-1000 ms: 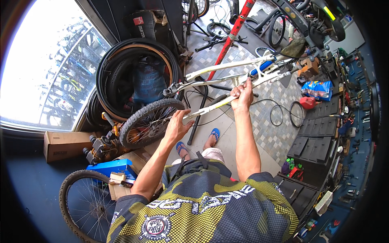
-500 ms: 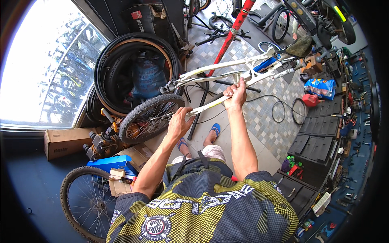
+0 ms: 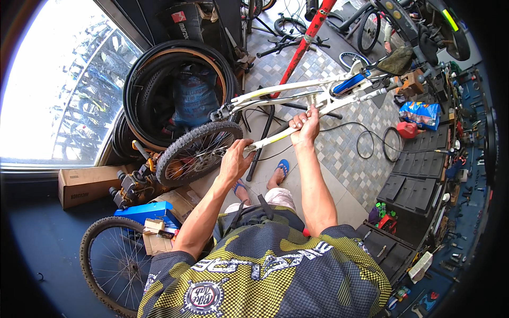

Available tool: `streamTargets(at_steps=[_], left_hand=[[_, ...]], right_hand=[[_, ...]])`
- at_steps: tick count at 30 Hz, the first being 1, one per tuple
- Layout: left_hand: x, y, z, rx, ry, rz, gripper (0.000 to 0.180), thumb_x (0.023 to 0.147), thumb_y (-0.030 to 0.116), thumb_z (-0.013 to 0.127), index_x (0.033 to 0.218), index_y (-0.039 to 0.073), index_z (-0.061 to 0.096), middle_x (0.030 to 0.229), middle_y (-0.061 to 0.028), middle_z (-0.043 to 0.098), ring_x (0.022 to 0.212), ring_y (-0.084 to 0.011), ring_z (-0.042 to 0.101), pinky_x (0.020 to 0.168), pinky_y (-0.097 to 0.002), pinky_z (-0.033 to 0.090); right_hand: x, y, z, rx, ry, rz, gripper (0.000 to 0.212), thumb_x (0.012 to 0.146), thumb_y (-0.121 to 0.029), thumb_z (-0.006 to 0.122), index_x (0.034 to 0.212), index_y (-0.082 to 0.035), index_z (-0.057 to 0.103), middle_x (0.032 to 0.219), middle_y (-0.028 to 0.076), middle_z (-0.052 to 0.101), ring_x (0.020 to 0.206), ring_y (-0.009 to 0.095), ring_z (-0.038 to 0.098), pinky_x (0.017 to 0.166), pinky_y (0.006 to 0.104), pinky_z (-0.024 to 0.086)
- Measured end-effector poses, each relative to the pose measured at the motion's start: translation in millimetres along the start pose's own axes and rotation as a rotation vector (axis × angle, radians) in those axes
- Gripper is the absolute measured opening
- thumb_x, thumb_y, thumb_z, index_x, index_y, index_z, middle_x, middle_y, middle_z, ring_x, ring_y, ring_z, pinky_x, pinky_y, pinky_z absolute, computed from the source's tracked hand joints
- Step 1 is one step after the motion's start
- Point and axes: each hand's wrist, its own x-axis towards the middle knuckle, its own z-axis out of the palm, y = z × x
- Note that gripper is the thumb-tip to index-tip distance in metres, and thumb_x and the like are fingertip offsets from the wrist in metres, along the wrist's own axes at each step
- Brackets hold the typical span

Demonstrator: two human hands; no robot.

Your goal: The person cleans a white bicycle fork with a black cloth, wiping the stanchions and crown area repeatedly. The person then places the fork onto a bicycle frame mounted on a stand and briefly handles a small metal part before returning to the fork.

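A white bicycle frame [image 3: 281, 137] with yellow accents and a blue shock absorber [image 3: 350, 83] stretches across the middle, raised above the floor. My left hand [image 3: 234, 162] is closed around the near rear end of its lower tube. Farther along that tube, my right hand [image 3: 306, 127] wraps its fingers round it, thumb pointing up. Beside my left hand stands a wheel with a knobby tyre [image 3: 199, 153]; whether the hand touches it I cannot tell. The frame's far right end reaches a dark clamp area, partly hidden by a dark cloth-like cover [image 3: 395, 61].
Stacked tyres [image 3: 132, 106] lean at the left, around a blue bag [image 3: 195, 98]. A red post [image 3: 305, 47] rises behind the frame. Another wheel [image 3: 87, 249] and a cardboard box [image 3: 85, 186] lie lower left. Black drawers [image 3: 419, 159] and a tool-covered bench line the right; a black hose [image 3: 384, 144] loops across the tiles.
The frame and my right hand have shifted slightly left and toward me. My left hand keeps its hold with hardly any movement.
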Motion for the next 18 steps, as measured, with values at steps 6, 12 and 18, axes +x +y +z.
streamTargets(at_steps=[6, 12, 18], left_hand=[[0, 5, -2, 0.021, -0.006, -0.027, 0.035, 0.086, 0.012, 0.08, 0.119, 0.004, 0.069, 0.111, -0.0164, 0.072, 0.104, -0.0373, 0.07, 0.089, -0.0439, 0.056], [-1, 10, -2, 0.046, -0.001, -0.028, 0.035, 0.087, 0.013, 0.08, 0.119, 0.005, 0.069, 0.11, -0.0157, 0.07, 0.103, -0.0379, 0.069, 0.086, -0.0446, 0.056], [1, 15, 3, 0.108, -0.005, -0.049, 0.036, 0.087, 0.016, 0.08, 0.121, 0.01, 0.071, 0.111, -0.0135, 0.069, 0.103, -0.0356, 0.069, 0.085, -0.0436, 0.056]], right_hand=[[1, 6, 2, 0.0, 0.029, 0.013, 0.037, 0.103, -0.04, 0.06, 0.079, -0.02, 0.039, 0.058, -0.006, 0.032, 0.044, 0.009, 0.03, 0.044, 0.0279, 0.028], [3, 3, 3, -0.003, 0.036, 0.04, 0.036, 0.103, -0.039, 0.06, 0.081, -0.021, 0.039, 0.059, -0.006, 0.032, 0.044, 0.008, 0.03, 0.044, 0.0277, 0.028], [6, -7, 7, -0.029, 0.032, 0.068, 0.036, 0.103, -0.038, 0.062, 0.081, -0.02, 0.039, 0.059, -0.006, 0.032, 0.045, 0.009, 0.032, 0.045, 0.0279, 0.029]])
